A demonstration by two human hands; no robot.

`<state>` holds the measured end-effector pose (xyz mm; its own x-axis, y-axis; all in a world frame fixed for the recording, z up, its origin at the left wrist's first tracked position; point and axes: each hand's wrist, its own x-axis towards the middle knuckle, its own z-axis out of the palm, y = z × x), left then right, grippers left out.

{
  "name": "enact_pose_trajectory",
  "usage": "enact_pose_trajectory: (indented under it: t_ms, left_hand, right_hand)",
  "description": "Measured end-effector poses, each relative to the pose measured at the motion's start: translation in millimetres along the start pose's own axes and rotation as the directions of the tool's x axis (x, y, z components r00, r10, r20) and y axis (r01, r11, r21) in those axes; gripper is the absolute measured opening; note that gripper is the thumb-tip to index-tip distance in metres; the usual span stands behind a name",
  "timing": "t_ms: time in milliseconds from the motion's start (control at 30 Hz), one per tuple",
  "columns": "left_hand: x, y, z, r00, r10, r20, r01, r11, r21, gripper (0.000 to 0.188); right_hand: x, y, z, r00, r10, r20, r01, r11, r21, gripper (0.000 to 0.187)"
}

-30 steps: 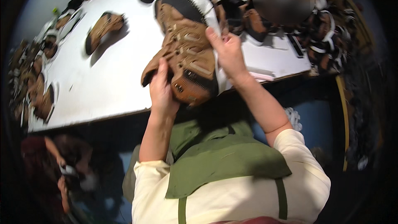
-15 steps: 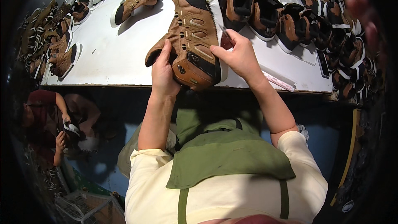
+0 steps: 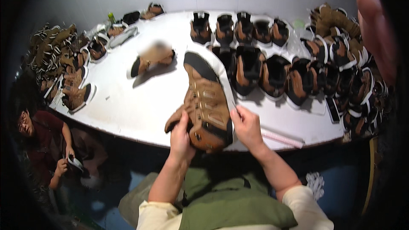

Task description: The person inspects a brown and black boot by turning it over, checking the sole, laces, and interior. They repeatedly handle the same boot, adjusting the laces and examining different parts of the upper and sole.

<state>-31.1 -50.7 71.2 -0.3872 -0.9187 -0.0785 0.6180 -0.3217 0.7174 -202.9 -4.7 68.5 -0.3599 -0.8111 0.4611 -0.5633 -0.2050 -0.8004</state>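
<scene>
In front of me, over the table's near edge, is a brown shoe (image 3: 204, 89) with a black toe, oval side panels and a white sole edge. Its toe points away from me and its side faces up. My left hand (image 3: 183, 140) is closed around the heel and collar end, thumb on top. Against the white edge on the shoe's right, my right hand (image 3: 248, 128) is pinched closed. Whatever lies between those fingertips is too small or hidden to name.
Rows of brown-and-black shoes (image 3: 275, 76) stand on the white table (image 3: 128, 98), right of centre. A single shoe (image 3: 151, 61) lies beyond my left hand. Piles (image 3: 53, 51) flank both sides. A phone (image 3: 332, 110) and a pink-white strip (image 3: 281, 138) lie right. Another person (image 3: 47, 140) works lower left.
My view has tilted up, so the table and shoe appear lower and the wall shows. My left hand keeps its hold. A thin dark thing seen earlier at my right fingertips no longer shows.
</scene>
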Motion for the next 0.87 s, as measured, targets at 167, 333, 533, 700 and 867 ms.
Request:
enact_pose_trajectory:
  t_ms: [167, 333, 533, 700, 867]
  left_hand:
    - [2, -5, -7, 1.0, 0.026, 0.017, -0.025, 0.998, -0.061, 0.044]
    - [-1, 1, 4, 0.992, 0.12, 0.049, -0.117, 0.992, -0.051, 0.044]
    - [6, -6, -1, 0.999, 0.047, 0.013, -0.046, 0.995, -0.085, 0.045]
    - [8, -5, 1, 0.998, 0.057, -0.002, -0.057, 0.998, -0.025, 0.044]
    - [10, -7, -3, 0.998, 0.058, -0.035, -0.057, 0.998, 0.025, 0.045]
  right_hand:
    - [-3, 3, 4, 0.995, 0.095, -0.025, -0.092, 0.99, 0.106, 0.029]
    - [2, -6, 7, 0.994, 0.076, -0.08, -0.062, 0.985, 0.158, 0.03]
    - [9, 1, 12, 0.993, 0.059, -0.098, -0.054, 0.997, 0.057, 0.024]
    - [13, 5, 16, 0.988, 0.051, -0.149, -0.03, 0.989, 0.141, 0.021]
    - [23, 26, 16, 0.948, 0.307, 0.089, -0.317, 0.866, 0.387, 0.024]
